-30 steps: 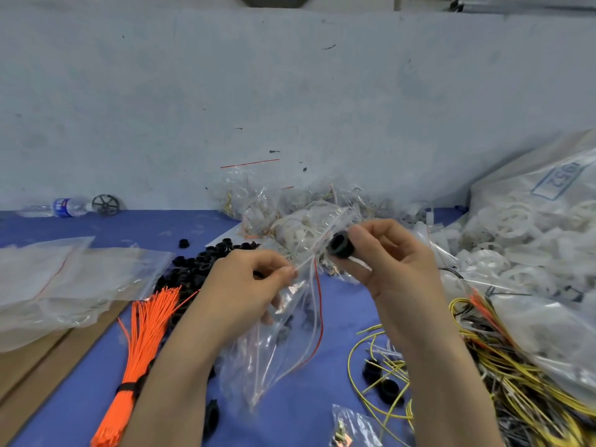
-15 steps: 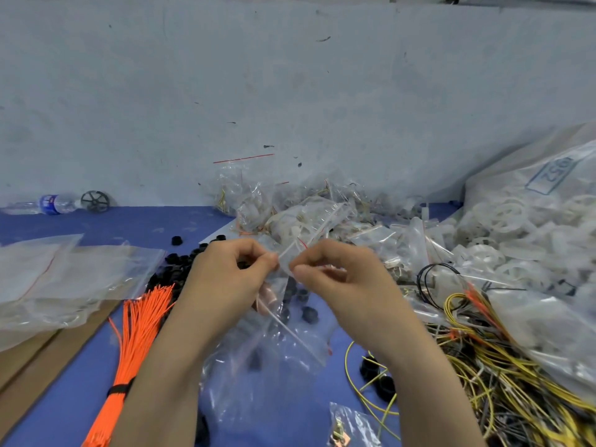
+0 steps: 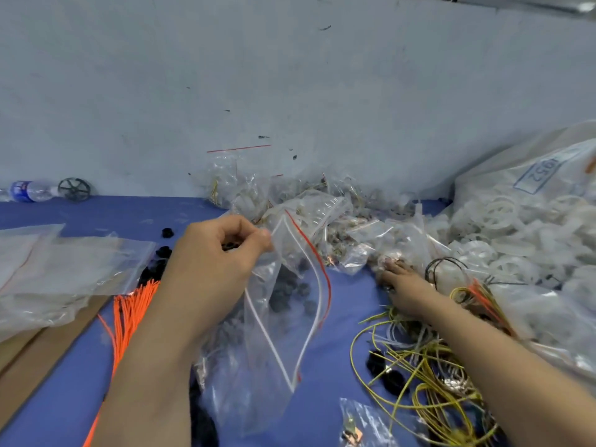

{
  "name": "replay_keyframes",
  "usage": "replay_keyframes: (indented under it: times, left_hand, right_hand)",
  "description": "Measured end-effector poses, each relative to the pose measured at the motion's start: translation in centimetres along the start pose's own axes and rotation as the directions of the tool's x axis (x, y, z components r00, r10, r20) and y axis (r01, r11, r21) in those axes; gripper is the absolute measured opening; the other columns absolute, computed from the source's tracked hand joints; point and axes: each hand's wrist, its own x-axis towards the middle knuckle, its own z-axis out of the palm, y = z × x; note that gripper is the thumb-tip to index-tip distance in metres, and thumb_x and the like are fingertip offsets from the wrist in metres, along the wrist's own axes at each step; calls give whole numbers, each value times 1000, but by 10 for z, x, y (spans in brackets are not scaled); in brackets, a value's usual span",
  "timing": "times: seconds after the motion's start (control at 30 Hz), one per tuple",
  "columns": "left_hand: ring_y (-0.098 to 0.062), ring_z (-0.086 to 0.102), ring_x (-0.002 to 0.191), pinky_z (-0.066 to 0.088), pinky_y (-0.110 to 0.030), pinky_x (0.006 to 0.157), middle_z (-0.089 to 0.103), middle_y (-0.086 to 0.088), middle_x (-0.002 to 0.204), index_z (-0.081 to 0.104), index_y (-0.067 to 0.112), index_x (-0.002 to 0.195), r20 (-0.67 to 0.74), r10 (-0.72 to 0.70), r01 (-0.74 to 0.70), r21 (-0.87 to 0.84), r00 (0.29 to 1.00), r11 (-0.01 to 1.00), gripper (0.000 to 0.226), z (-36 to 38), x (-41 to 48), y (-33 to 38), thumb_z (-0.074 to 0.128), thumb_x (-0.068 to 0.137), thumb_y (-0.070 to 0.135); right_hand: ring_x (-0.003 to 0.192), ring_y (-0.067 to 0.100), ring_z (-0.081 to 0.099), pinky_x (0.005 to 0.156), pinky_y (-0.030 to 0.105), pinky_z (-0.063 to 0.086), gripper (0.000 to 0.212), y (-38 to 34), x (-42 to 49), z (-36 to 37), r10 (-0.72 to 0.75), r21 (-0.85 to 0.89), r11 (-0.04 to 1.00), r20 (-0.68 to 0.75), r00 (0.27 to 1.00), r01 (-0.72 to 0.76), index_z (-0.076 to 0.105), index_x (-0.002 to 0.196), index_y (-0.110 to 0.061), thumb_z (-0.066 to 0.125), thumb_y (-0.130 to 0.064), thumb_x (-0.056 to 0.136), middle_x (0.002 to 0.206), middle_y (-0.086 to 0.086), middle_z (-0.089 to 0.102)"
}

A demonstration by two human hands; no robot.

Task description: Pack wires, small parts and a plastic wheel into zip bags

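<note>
Above the blue table (image 3: 342, 321), left hand (image 3: 213, 256) pinching the rim of a clear zip bag (image 3: 283, 317), mouth gaping, dark small parts inside. Right hand (image 3: 403, 285) reaching into the heap of filled bags (image 3: 348, 227) beside yellow wires (image 3: 419, 375); fingers partly hidden, grip unclear.

Open blue table (image 3: 80, 214) at upper left; crowded right and centre.
Blocked at right by yellow wires (image 3: 429, 375), along the wall by filled bags (image 3: 322, 214), centre by held zip bag (image 3: 283, 317).
</note>
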Motion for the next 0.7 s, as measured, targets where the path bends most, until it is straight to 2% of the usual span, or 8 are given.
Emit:
replay_keyframes:
  times: [0.1, 0.2, 0.33, 0.4, 0.53, 0.57, 0.6, 0.7]
  left_hand:
    - [4, 51, 49, 35, -5, 48, 60, 17, 53, 68, 26, 64, -12, 26, -26, -5, 1000, 1000, 24, -2, 0, 2, 64, 88, 30]
    - [7, 53, 53, 34, -2, 50, 61, 19, 55, 67, 24, 61, -1, 31, -31, 1, 1000, 1000, 28, -3, -1, 2, 65, 88, 28]
    - [8, 56, 58, 34, -1, 52, 63, 20, 59, 67, 25, 62, 5, 32, -32, -7, 999, 999, 27, -4, 0, 1, 64, 89, 28]
    - [7, 57, 60, 35, -1, 52, 65, 19, 62, 68, 29, 66, 9, 37, -37, -15, 999, 999, 23, -4, 0, 1, 64, 89, 29]
    - [7, 58, 61, 37, -9, 54, 66, 21, 64, 68, 35, 69, 23, 39, -39, -16, 999, 999, 20, 0, -1, 3, 64, 88, 33]
    - [6, 56, 58, 37, -12, 55, 65, 21, 62, 68, 34, 69, 23, 38, -38, -15, 999, 999, 20, 1, -1, 4, 64, 88, 33]
    - [3, 53, 55, 37, -14, 55, 64, 20, 60, 68, 34, 69, 25, 39, -39, -18, 999, 999, 19, 2, -1, 5, 64, 88, 34]
    - [-13, 52, 56, 40, -22, 57, 64, 17, 61, 68, 33, 70, 39, 40, -39, -17, 998, 999, 18, 4, 0, 5, 64, 88, 34]
  right_hand:
    - [139, 33, 20, 115, 36, 20, 48, -7, 8, 7, 98, -85, 991, -90, 991, -106, 37, 139, -10, 41, -13, 90, 156, 10, 21]
    - [125, 35, 35, 103, 36, 35, 39, -18, 8, -1, 95, -146, 983, -139, 986, -115, 48, 128, -9, 43, -7, 89, 135, 17, 39]
    - [116, 36, 48, 89, 38, 43, 45, -13, 5, -6, 175, -19, 983, -201, 964, -182, 36, 133, -12, 43, -2, 90, 124, 18, 47]
    - [112, 35, 54, 85, 38, 46, 37, -15, 6, -11, 237, 9, 970, -208, 949, -241, 42, 126, -8, 45, -2, 90, 123, 17, 52]
    - [108, 31, 55, 77, 33, 44, 26, -12, 4, -15, 163, -53, 981, -306, 938, -188, 57, 111, -9, 46, -6, 88, 113, 12, 60]
    - [107, 31, 53, 77, 33, 43, 24, -11, 4, -15, 149, -1, 987, -339, 929, -159, 60, 107, -9, 46, -5, 87, 110, 13, 62]
    - [104, 32, 54, 76, 33, 43, 22, -11, 2, -16, 174, 129, 982, -375, 910, -135, 62, 101, -7, 46, -4, 87, 105, 14, 64]
    - [87, 28, 59, 68, 26, 38, 17, -11, 0, -33, 362, 563, 826, -480, 799, -35, 69, 89, -5, 53, -2, 84, 92, 14, 69]
